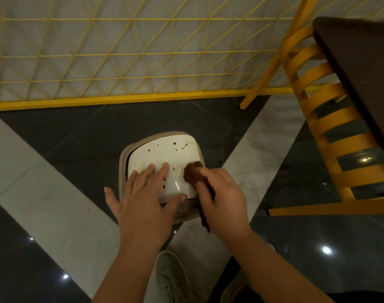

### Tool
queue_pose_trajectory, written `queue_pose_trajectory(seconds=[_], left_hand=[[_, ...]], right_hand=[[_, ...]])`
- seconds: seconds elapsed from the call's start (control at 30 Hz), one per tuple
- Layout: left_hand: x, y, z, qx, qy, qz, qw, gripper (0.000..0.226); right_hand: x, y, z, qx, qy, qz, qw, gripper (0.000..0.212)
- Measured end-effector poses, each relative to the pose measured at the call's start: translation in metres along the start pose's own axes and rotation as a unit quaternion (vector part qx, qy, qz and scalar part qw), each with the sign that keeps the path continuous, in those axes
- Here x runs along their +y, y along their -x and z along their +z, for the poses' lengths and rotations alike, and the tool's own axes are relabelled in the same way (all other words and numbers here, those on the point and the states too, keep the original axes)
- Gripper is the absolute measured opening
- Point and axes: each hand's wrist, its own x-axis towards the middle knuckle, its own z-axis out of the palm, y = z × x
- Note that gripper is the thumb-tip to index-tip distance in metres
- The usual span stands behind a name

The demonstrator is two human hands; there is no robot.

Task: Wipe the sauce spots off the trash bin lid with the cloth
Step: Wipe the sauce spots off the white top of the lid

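Left hand (143, 193) flat on white bin lid (165, 154), fingers spread apart; right hand (221, 193) fingers clamped on brown cloth (192, 171) at lid's right edge; sauce spots (174, 143) near far edge

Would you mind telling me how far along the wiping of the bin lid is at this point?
Early on. Nothing looks clean yet: sauce spots dot the far edge of the trash bin lid, and more lie by the left hand, which rests flat on it. The right hand grips the brown cloth on the lid's right side. Nearly every spot is left.
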Motion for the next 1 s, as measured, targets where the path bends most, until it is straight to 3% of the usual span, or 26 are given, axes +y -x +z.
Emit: queue_pose_trajectory(seconds=[0.17,0.27,0.4,0.53,0.67,0.8,1.0], left_hand=[[0.005,0.0,-0.001,-0.002,0.023,-0.013,1.0,0.069],[0.009,-0.002,-0.003,-0.017,0.043,-0.031,0.998,0.069],[0.009,-0.003,-0.004,-0.022,0.046,-0.039,0.998,0.07],[0.008,-0.002,-0.004,-0.017,0.047,-0.04,0.998,0.068],[0.009,-0.001,-0.006,-0.023,0.055,-0.037,0.998,0.068],[0.009,-0.001,-0.006,-0.022,0.04,-0.035,0.998,0.068],[0.009,-0.001,-0.004,-0.017,0.04,-0.041,0.998,0.068]], right_hand=[[0.028,-0.032,0.015,0.01,-0.044,0.197,0.979,0.027],[0.03,-0.007,0.019,0.015,-0.052,0.228,0.972,0.023],[0.013,0.016,0.015,0.065,-0.06,0.138,0.986,0.025],[-0.008,-0.024,0.015,0.048,-0.054,0.026,0.997,0.028],[0.002,-0.063,0.017,0.037,-0.165,0.109,0.979,0.028],[0.017,-0.038,0.017,0.026,-0.178,0.168,0.969,0.027],[0.01,0.005,0.018,0.078,-0.103,0.009,0.992,0.029]])
